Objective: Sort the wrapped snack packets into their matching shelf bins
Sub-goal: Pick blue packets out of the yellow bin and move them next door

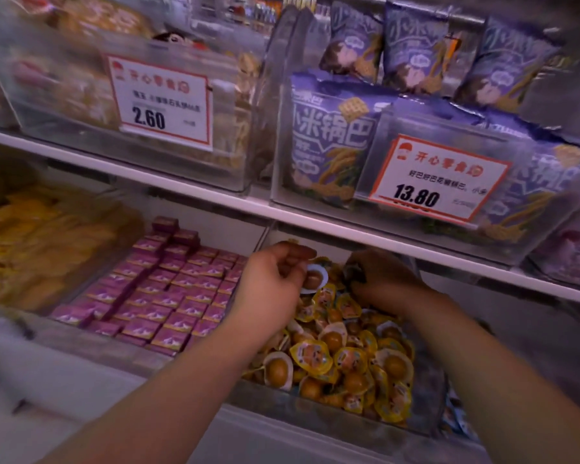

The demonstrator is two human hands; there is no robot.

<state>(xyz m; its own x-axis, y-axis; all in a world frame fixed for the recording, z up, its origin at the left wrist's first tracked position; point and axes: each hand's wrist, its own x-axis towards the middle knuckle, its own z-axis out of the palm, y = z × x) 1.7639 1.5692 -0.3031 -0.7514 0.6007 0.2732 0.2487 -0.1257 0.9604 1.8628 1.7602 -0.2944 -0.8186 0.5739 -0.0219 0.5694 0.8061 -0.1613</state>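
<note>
A clear bin [315, 408] on the lower shelf holds a heap of small yellow-wrapped egg packets [349, 356]. My left hand [272, 279] hovers over the bin's far left part and pinches one egg packet [313, 279], brown egg side showing. Deeper in the same bin, my right hand [382, 279] has its fingers curled on a small dark packet [354, 271] among the pile; that packet is blurred. To the left lies a bin of pink boxed snacks [168, 289] in neat rows.
A bin of yellow packets [31, 249] sits at far left. The upper shelf [215, 195] carries clear bins with purple snack bags [332, 139] and pale packets [67, 88], with price tags 2.60 [161, 102] and 13.80 [439, 179]. That shelf's edge overhangs close above both hands.
</note>
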